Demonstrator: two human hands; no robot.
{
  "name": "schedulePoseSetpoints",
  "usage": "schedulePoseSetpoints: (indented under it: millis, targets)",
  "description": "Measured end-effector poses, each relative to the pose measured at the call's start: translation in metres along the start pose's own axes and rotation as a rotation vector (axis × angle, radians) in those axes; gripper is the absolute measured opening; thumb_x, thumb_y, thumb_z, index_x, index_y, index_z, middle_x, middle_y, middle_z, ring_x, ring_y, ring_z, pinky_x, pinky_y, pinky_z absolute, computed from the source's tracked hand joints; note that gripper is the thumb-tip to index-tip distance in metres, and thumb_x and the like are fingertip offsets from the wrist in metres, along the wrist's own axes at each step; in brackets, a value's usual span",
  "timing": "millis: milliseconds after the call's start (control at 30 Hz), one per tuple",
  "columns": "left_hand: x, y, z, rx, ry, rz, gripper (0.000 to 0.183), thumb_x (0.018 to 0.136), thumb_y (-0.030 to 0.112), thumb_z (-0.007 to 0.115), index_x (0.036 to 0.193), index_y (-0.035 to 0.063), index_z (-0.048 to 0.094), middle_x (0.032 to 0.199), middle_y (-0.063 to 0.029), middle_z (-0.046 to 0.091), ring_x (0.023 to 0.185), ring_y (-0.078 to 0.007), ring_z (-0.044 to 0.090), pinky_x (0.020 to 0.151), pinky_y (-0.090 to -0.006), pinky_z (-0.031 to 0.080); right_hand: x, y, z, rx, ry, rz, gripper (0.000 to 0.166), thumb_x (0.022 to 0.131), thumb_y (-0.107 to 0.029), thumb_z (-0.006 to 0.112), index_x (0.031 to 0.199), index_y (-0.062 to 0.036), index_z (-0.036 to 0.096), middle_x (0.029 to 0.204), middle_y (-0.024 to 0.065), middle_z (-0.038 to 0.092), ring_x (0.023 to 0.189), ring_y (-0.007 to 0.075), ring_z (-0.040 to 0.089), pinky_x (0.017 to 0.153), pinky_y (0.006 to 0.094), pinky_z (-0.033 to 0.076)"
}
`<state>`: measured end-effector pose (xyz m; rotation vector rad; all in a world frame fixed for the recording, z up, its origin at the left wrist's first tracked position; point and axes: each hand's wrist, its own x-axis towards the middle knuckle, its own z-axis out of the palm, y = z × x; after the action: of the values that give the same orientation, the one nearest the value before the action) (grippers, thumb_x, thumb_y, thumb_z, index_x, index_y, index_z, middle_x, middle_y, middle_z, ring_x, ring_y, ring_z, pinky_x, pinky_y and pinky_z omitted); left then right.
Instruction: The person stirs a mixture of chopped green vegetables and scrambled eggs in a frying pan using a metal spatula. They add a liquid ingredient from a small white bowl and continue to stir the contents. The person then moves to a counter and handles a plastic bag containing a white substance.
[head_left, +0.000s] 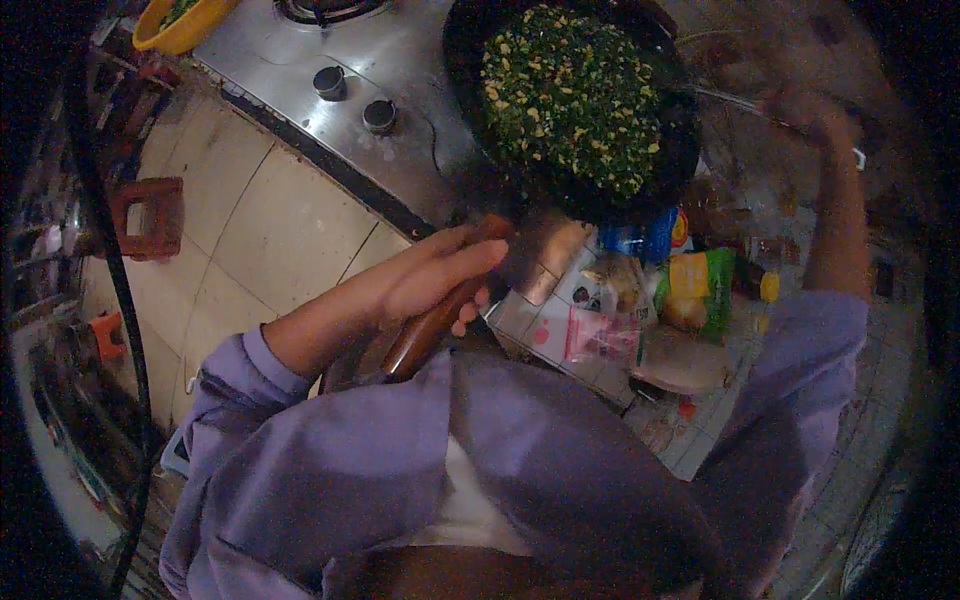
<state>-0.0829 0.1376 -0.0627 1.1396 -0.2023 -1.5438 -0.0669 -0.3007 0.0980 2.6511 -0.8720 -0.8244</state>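
My left hand (442, 281) is wrapped around the brown handle (427, 330) of a black wok (679, 161), close in front of my body. Chopped greens mixed with small yellow bits (570, 97) spread over the inside of the wok. Off to the right, my right hand (814, 112) is blurred and grips a thin metal utensil (727, 97). Its shaft points left across the wok's right rim. I cannot make out the utensil's far end.
Left of the wok lies a steel gas stove (262, 52) with black knobs (330, 82). A yellow bowl (150, 34) holds greens. Below the wok are a blue packet (637, 238), a green packet (697, 289), a pink packet (600, 334) and a round board (686, 364). A black cable (124, 292) hangs at left.
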Motion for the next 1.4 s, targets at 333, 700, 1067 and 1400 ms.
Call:
schedulePoseSetpoints:
  millis: [333, 700, 1067, 1400]
  targets:
    - [0.002, 0.012, -0.002, 0.007, 0.038, -0.059, 0.037, 0.082, 0.042, 0.046, 0.097, 0.008, 0.042, 0.063, -0.001, 0.048, 0.044, -0.0079, 0.046, 0.038, -0.0215, 0.041, -0.009, -0.013, 0.068, 0.136, 0.561, -0.375, 0.025, 0.077, -0.026, 0.056, 0.095, -0.0075, 0.059, 0.082, 0.0108, 0.06, 0.074, 0.0239, 0.057, 0.066, 0.0335, 0.044]
    - [0.002, 0.018, -0.006, -0.031, -0.002, -0.037, 0.038, 0.082, 0.042, 0.046, 0.099, 0.0085, 0.041, 0.064, -0.0007, 0.049, 0.045, -0.007, 0.047, 0.039, -0.0199, 0.041, -0.004, 0.049, 0.035, -0.437, 0.798, -0.078, 0.028, 0.078, -0.03, 0.053, 0.101, -0.0156, 0.056, 0.089, 0.0122, 0.059, 0.078, 0.0288, 0.057, 0.067, 0.0382, 0.044]
    - [-0.003, 0.016, -0.003, 0.032, 0.016, -0.034, 0.045, 0.082, 0.044, 0.045, 0.107, 0.0082, 0.039, 0.066, -0.001, 0.048, 0.046, -0.0081, 0.048, 0.04, -0.021, 0.041, 0.039, -0.063, -0.02, 0.345, 0.491, -0.611, 0.021, 0.082, -0.02, 0.051, 0.098, -0.0074, 0.056, 0.092, 0.0124, 0.058, 0.084, 0.0275, 0.056, 0.071, 0.0381, 0.046]
    - [0.001, 0.011, -0.002, -0.035, -0.012, -0.032, 0.043, 0.081, 0.04, 0.049, 0.108, 0.0076, 0.04, 0.066, -0.0029, 0.048, 0.05, -0.0092, 0.047, 0.041, -0.0216, 0.042, -0.104, -0.115, -0.036, -0.111, 0.365, -0.539, 0.017, 0.075, -0.011, 0.058, 0.092, -0.0079, 0.062, 0.085, 0.0077, 0.06, 0.079, 0.0245, 0.056, 0.069, 0.0358, 0.046]
